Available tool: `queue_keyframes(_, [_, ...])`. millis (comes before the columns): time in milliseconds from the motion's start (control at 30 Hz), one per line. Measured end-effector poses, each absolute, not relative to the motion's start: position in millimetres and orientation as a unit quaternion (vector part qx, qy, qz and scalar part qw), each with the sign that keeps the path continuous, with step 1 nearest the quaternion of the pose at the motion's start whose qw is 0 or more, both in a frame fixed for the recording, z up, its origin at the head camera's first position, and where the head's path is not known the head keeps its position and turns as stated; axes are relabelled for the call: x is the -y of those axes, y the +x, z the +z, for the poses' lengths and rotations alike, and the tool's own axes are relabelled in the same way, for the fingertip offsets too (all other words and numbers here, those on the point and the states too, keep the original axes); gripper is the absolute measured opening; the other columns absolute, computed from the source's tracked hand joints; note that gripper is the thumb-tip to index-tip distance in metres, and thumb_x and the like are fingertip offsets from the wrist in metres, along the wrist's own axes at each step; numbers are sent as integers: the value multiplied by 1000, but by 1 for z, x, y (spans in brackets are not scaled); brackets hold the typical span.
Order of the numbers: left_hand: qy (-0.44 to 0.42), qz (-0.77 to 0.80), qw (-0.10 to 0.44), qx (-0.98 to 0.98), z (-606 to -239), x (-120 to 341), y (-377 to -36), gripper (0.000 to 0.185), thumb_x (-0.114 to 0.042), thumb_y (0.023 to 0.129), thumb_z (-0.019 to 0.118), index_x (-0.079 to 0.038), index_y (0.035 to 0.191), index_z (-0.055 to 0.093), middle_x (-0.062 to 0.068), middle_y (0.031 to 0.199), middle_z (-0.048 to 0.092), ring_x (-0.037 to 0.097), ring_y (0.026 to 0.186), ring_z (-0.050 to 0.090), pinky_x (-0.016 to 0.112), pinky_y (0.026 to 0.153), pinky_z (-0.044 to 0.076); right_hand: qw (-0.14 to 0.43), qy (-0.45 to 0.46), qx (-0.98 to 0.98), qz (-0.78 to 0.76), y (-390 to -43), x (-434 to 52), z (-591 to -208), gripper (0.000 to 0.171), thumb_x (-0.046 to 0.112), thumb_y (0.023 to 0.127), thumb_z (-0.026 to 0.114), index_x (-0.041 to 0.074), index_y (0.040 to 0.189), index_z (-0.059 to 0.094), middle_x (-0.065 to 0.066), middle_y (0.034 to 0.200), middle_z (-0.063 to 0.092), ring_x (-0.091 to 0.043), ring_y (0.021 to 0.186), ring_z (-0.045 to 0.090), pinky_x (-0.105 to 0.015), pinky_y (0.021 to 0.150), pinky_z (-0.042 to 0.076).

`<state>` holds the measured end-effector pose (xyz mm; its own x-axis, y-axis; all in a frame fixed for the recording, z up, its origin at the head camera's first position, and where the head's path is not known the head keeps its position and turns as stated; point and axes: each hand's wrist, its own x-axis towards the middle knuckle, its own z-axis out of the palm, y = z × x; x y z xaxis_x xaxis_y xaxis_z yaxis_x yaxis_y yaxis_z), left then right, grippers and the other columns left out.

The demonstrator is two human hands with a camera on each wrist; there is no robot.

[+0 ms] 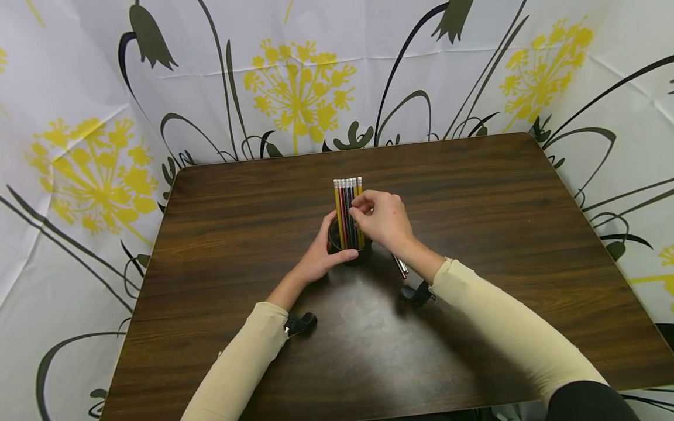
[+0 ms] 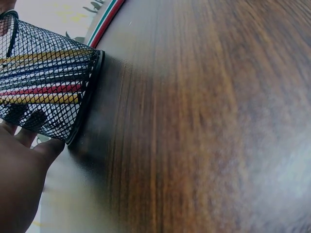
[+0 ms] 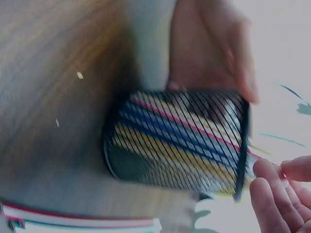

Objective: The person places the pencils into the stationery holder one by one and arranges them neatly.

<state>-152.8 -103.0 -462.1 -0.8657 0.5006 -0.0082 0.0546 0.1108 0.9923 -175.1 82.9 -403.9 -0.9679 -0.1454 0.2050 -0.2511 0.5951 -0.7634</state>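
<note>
Gripping the black mesh cup mid-table, the left hand curls round its wall, while the right hand pinches the upright pencils inside. Loose pencils lie just beside the right wrist. Bare dark table spreads all round, its far edge meeting the flowered backdrop. Only the wrist views show the mesh and the coloured pencil shafts within.

left hand: fingers curled, thumb forward, gripping | right hand: fingertips pinched together | both forearms converging
</note>
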Motion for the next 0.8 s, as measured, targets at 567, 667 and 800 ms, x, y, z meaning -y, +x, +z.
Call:
queue_keyframes(567, [180, 623, 178, -740, -452, 104, -150, 90, -10, 89, 70, -17, 156, 10, 19, 148, 35, 37, 127, 45, 56, 107, 32, -72, 27, 926, 369, -195, -148, -445, 21, 26, 90, 71, 9, 101, 71, -3, 84, 70, -15, 64, 64, -34, 62, 49])
queue_keyframes(667, [180, 621, 178, -742, -451, 104, -150, 91, -11, 89, 71, -17, 156, 9, 18, 148, 34, 37, 127, 44, 56, 107, 32, -114, 23, 930, 350, -196, -150, -456, 23, 30, 89, 73, 9, 99, 71, -2, 82, 70, -14, 58, 64, -33, 58, 49])
queue_keyframes(800, [179, 619, 177, -744, -451, 104, -150, 91, -12, 89, 71, -17, 156, 9, 18, 148, 33, 37, 127, 45, 54, 107, 32, -133, 18, 933, 335, -196, -150, -464, 18, 25, 88, 75, 9, 95, 71, -1, 77, 68, -13, 54, 62, -31, 54, 48])
